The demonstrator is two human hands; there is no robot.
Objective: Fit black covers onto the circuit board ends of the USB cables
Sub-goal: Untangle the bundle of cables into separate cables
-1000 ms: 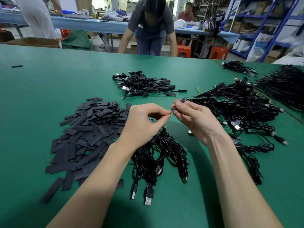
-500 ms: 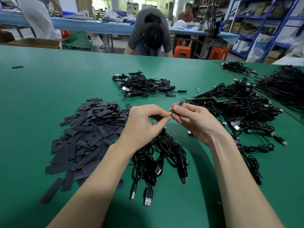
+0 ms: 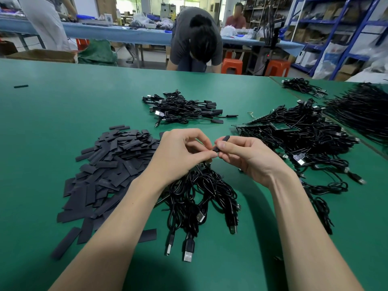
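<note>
A: Both hands up over the middle of the green table (image 3: 63,122), working fingertip to fingertip. The right hand (image 3: 249,158) pinches a black cover (image 3: 220,144), one end poking up past the fingers, the open end aimed left.

B: And the left hand (image 3: 180,156) is curled, fingertips pinched on something at the cover's mouth. I'd judge that's the circuit-board end of a cable, but the fingers hide it.

A: Sensible layout too. A bundle of USB cables (image 3: 201,196) sits right under the hands, plugs toward the near edge.

B: Loose covers (image 3: 109,171) heaped to the left, within reach. Cables with bare boards (image 3: 294,139) right, and the ones that look covered (image 3: 184,110) pushed toward the far edge.
</note>
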